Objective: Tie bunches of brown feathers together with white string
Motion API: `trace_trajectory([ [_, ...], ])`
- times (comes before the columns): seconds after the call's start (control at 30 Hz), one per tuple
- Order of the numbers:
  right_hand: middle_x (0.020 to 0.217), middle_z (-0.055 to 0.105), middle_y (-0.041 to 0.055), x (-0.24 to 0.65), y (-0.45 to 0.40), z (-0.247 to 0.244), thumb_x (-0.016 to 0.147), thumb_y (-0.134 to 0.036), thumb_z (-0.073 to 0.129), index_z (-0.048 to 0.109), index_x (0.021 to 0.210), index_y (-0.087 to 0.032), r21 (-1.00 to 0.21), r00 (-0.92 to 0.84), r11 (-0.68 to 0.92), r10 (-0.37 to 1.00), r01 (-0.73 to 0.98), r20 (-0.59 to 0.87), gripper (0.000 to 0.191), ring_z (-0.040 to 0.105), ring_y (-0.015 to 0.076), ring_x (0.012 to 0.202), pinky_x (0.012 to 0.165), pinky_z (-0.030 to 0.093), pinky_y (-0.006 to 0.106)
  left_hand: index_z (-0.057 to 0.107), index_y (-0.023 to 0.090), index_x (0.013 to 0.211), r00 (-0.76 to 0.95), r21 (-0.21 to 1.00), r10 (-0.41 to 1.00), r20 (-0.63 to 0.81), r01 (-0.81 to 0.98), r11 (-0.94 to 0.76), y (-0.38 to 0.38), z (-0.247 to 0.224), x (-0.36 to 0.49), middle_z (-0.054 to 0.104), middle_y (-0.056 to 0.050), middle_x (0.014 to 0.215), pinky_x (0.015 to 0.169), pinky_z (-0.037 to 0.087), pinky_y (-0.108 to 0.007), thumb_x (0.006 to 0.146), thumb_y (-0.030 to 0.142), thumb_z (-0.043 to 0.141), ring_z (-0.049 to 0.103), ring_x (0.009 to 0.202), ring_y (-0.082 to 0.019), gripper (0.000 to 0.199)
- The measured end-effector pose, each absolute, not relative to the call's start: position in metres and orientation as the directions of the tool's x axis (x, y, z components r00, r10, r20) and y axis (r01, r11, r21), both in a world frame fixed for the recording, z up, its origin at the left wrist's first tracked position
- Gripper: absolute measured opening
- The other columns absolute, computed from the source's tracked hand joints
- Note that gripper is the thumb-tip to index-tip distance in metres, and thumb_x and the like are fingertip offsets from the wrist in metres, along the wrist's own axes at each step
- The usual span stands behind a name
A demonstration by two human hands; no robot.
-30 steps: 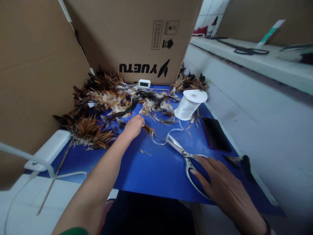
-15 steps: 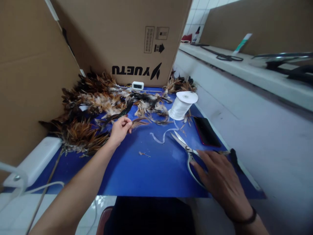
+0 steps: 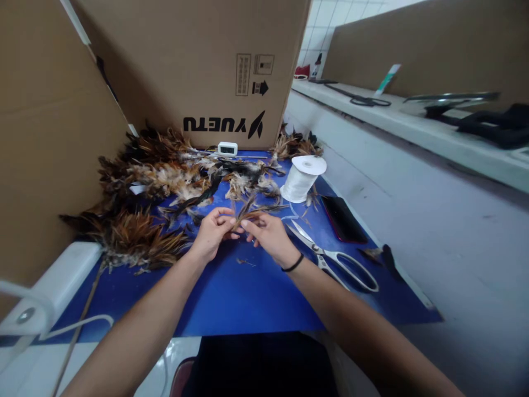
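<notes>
Feathers (image 3: 247, 212) up over the blue bench (image 3: 248, 300), held between left hand (image 3: 210, 236) and right hand (image 3: 273, 238), both pinching the small bunch at its lower end; a slack pinch could let it splay or drop; scissors (image 3: 317, 249) lie just beside the right wrist, blades parted, so a careless outward sweep could catch the points.

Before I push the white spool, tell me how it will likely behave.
The spool stands on end, so a push high up could tip it. Once on its side, its round flange would probably let it roll. The loose ribbon looks thin and floppy, so it would likely trail behind.
</notes>
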State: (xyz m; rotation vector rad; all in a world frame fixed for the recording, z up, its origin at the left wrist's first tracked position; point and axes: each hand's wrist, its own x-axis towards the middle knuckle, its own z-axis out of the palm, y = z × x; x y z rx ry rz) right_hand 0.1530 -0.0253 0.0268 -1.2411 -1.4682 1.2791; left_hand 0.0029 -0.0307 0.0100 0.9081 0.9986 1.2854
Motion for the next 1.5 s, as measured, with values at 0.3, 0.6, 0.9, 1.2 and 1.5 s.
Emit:
trace_trajectory([
  [0.3, 0.044, 0.053, -0.0037, 0.154, -0.007, 0.018, 0.071, -0.027, 0.064, 0.053, 0.055, -0.015, -0.993, -0.139, -0.044, 0.989, 0.108, -0.059, 0.023, 0.044, 0.0054, 0.035, 0.036, 0.035, 0.019, 0.053, 0.013, 0.088, 0.025, 0.952, 0.985, -0.168, -0.256, 0.169, -0.032, 0.012, 0.011, 0.064, -0.001, 0.062, 0.049, 0.051, -0.022, 0.072, 0.036, 0.070, 0.065, 0.055, -0.014, 0.033],
  [0.6, 0.048, 0.054, -0.0033, 0.162, -0.004, 0.013, 0.067, -0.034, 0.069, 0.055, 0.057, -0.014, -0.999, -0.155, -0.008, 0.988, 0.040, -0.014, 0.026, 0.045, 0.0059, 0.040, 0.039, 0.038, 0.020, 0.062, 0.008, 0.079, 0.182, 0.960, 0.957, -0.226, -0.123, 0.250, -0.036, 0.015, 0.011, 0.066, -0.006, 0.069, 0.040, 0.042, -0.016, 0.071, 0.033, 0.071, 0.057, 0.049, -0.008, 0.028],
  [0.9, 0.056, 0.059, -0.0010, 0.157, -0.015, 0.008, 0.066, -0.032, 0.069, 0.057, 0.068, -0.014, -0.997, -0.211, -0.068, 0.975, -0.021, -0.062, 0.021, 0.051, 0.0081, 0.048, 0.043, 0.041, 0.020, 0.063, 0.008, 0.078, 0.170, 0.961, 0.963, -0.208, -0.150, 0.234, -0.036, 0.012, 0.011, 0.066, -0.005, 0.069, 0.045, 0.046, -0.019, 0.069, 0.033, 0.072, 0.059, 0.051, -0.009, 0.028],
  [1.2, 0.055, 0.059, -0.0003, 0.155, -0.017, 0.008, 0.068, -0.030, 0.065, 0.059, 0.065, -0.013, -0.997, -0.165, -0.068, 0.984, -0.025, -0.063, 0.018, 0.050, 0.0082, 0.047, 0.045, 0.042, 0.022, 0.059, 0.010, 0.080, 0.159, 0.949, 0.960, -0.230, -0.183, 0.258, -0.035, 0.013, 0.011, 0.067, -0.006, 0.070, 0.046, 0.049, -0.020, 0.067, 0.031, 0.074, 0.062, 0.053, -0.011, 0.029],
  [1.5, 0.060, 0.062, 0.0017, 0.158, -0.017, 0.011, 0.066, -0.032, 0.069, 0.062, 0.070, -0.012, -0.995, -0.206, -0.066, 0.977, -0.080, -0.048, 0.021, 0.052, 0.0088, 0.051, 0.046, 0.042, 0.021, 0.058, 0.011, 0.081, 0.161, 0.937, 0.960, -0.227, -0.234, 0.261, -0.037, 0.013, 0.010, 0.067, -0.004, 0.071, 0.048, 0.049, -0.018, 0.067, 0.029, 0.074, 0.062, 0.055, -0.010, 0.027],
])
